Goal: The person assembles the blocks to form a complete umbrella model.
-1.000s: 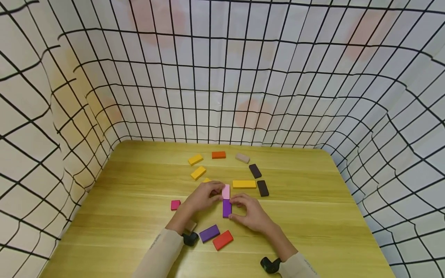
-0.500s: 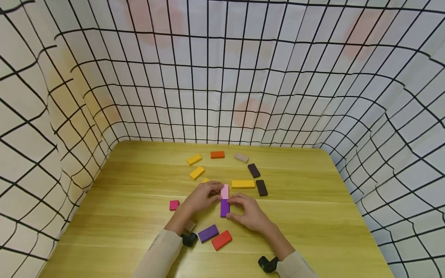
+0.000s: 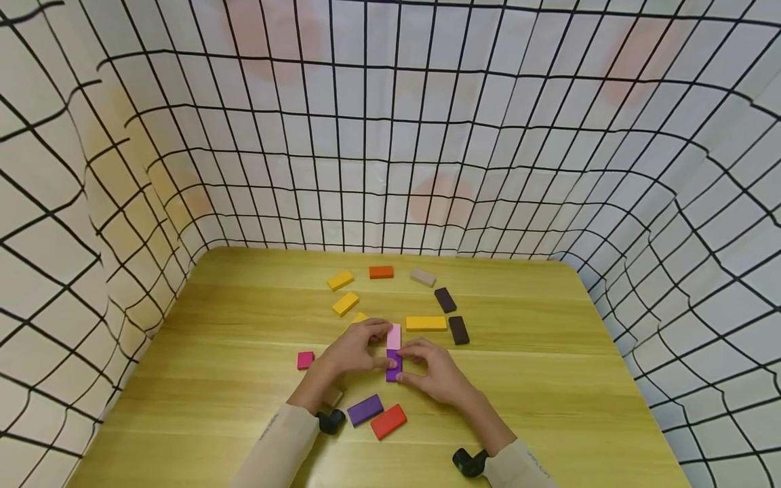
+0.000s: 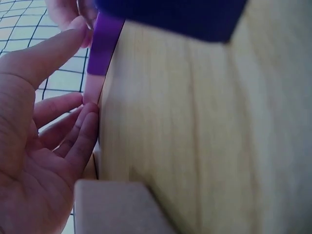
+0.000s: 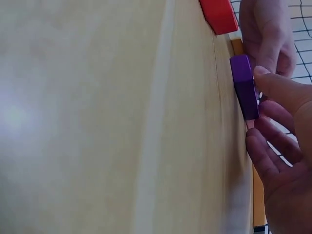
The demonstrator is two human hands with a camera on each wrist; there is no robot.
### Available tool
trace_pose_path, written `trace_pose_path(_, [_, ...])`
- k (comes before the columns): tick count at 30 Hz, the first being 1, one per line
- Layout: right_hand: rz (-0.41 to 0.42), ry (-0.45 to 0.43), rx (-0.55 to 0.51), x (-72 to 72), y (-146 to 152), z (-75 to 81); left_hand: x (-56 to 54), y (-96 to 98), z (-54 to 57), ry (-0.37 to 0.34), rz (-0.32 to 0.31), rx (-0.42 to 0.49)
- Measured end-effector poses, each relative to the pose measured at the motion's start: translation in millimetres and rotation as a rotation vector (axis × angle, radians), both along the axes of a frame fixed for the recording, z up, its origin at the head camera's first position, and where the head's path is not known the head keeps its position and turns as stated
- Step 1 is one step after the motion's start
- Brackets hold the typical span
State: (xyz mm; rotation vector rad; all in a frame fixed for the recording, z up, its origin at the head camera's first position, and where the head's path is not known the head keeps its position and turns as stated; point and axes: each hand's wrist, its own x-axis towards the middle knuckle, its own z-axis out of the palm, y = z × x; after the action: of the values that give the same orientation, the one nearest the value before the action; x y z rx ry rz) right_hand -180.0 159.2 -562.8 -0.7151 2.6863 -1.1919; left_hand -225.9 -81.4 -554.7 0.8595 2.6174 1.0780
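Note:
A pink block (image 3: 394, 335) and a purple block (image 3: 392, 376) lie end to end on the wooden table in the head view. My left hand (image 3: 354, 348) touches the pink block's left side with its fingertips. Its thumb reaches over the purple block's top. From the right, my right hand (image 3: 438, 369) holds the purple block with thumb and fingertips set apart along its side. In the right wrist view, the right thumb lies at the purple block (image 5: 243, 87) and the fingers sit by its far end. The left wrist view shows extended left fingers at the pink block (image 4: 92, 88).
Nearer me lie a second purple block (image 3: 365, 410) and a red block (image 3: 388, 421). A beige block (image 4: 117, 209) is near my left wrist. Yellow (image 3: 426, 324), orange (image 3: 381, 272), grey (image 3: 423, 276) and black blocks (image 3: 459, 330) form an arc behind; a magenta block (image 3: 306, 360) is left.
My left thumb has moved from beside the join of the two blocks onto the purple block. The right hand and the blocks stay nearly in place; the head view shifts slightly.

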Motion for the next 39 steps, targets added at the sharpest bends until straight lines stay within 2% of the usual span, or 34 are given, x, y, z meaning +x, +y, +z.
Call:
trace_pose_path(5, [-0.011,-0.027,0.019,-2.7,0,3.6,0.6,0.4,-0.6,-0.021,0.01,-0.011])
trace_pose_path(13, [0.065,0.008,0.176,-11.1,2,6.8,2.5,1.3,0.7,-0.038,0.021,-0.028])
trace_pose_path(17, [0.078,0.007,0.211,-13.1,2,6.8,5.5,2.0,3.8,-0.046,0.021,-0.039])
trace_pose_path(24, [0.079,0.008,0.217,-13.7,2,9.2,14.5,-1.9,8.6,0.011,0.009,-0.072])
trace_pose_path(31, [0.078,-0.006,0.208,-13.2,1,11.6,38.3,-13.9,14.5,0.074,-0.007,-0.021])
trace_pose_path(35, [0.084,-0.009,0.189,-13.4,0,11.8,57.2,-16.4,19.1,0.088,-0.055,0.023])
trace_pose_path(39, [0.091,0.002,0.187,-13.9,1,11.0,79.3,-11.0,21.6,0.087,-0.126,0.062])
